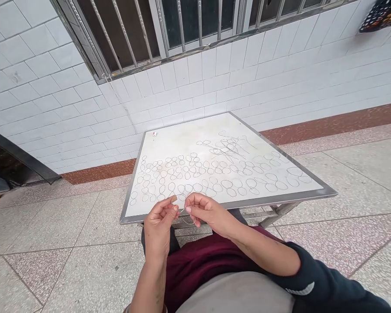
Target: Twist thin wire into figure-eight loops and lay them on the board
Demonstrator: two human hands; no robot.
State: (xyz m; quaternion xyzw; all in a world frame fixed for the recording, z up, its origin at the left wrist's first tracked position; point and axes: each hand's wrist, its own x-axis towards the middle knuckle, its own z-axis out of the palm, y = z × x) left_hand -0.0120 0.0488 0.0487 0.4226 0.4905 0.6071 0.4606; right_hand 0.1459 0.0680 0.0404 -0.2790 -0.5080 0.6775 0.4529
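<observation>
In front of my waist, at the table's near edge, both hands are close together around one thin, light wire-like strand (189, 223). My right hand (208, 213) pinches it between thumb and forefinger, and a curved loop hangs below these fingertips. A short length spans the small gap to my left hand (159, 221), whose thumb and fingers are closed on its other part. Whether the strand is wire or cord is too fine to tell. Beyond the hands, many thin rings (230, 184), several joined in pairs, lie in rows on the white tabletop (179, 141).
A tangled heap of thin strands (228, 147) lies toward the table's back right. Near the back left corner is a small white-and-red object (154, 134). The table has a grey metal rim (280, 199). Behind it stands a tiled wall (195, 93) with a barred window (189, 26).
</observation>
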